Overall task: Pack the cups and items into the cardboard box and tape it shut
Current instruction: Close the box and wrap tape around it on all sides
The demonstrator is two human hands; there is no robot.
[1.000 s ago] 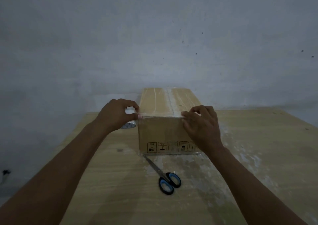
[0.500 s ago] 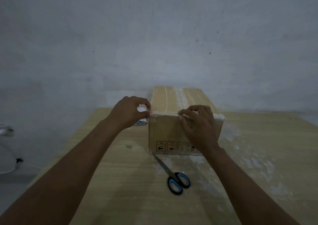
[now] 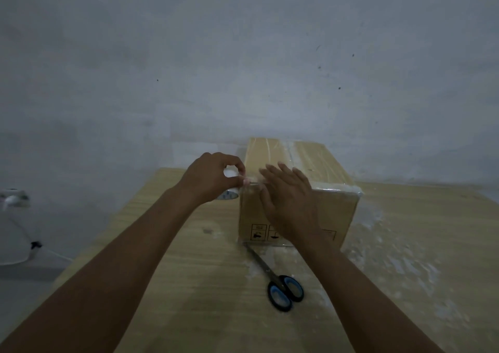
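Cardboard box lies under right hand (left hand grips tape roll).

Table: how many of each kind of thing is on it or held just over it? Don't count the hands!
Cardboard box: 1
Tape roll: 1
Scissors: 1
Total: 3

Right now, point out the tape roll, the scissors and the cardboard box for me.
tape roll (image 3: 229,195), head view, lower edge of the roll
scissors (image 3: 282,282), head view, where the two handles meet
cardboard box (image 3: 334,212), head view, bare near face, right part
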